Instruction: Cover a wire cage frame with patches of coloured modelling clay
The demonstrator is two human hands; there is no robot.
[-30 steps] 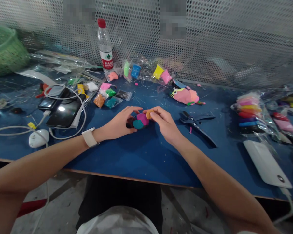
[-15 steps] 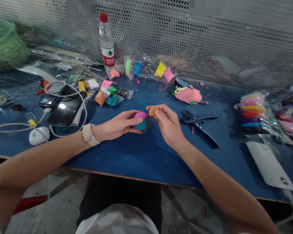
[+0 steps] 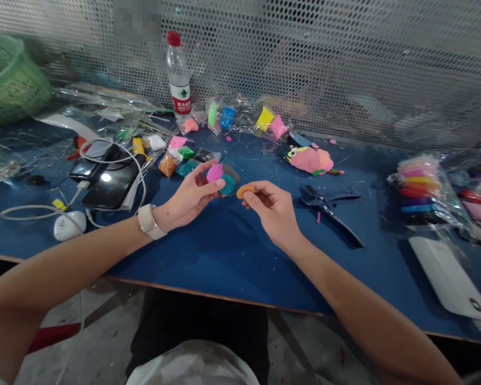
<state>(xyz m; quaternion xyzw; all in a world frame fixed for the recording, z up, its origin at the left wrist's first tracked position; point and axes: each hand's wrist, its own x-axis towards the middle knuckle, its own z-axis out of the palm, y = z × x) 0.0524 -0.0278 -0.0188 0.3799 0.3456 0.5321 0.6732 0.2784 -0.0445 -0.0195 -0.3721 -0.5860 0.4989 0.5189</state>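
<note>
My left hand (image 3: 193,193) is closed around a rounded lump of modelling clay (image 3: 227,184) with purple, teal and grey patches; its underside is hidden by my fingers. Just right of it, my right hand (image 3: 270,210) pinches a small flat orange clay disc (image 3: 245,191) between thumb and fingers. A narrow gap separates the disc from the teal patch. Both hands are raised over the blue table (image 3: 224,251). Behind them, bagged clay in orange (image 3: 168,166) and teal (image 3: 185,167) lies near my left fingers.
Pliers (image 3: 331,211) lie right of my right hand, with a pink clay fish (image 3: 310,159) behind them. Phones (image 3: 111,184) and a white cable are at left. A water bottle (image 3: 179,77) stands by the mesh wall. Bagged clay (image 3: 420,187) and a white power bank (image 3: 449,278) are at right.
My left hand has lifted and turned the clay lump, so more of its teal and grey sides show. The orange disc has moved slightly left and down. The camera view has shifted a little.
</note>
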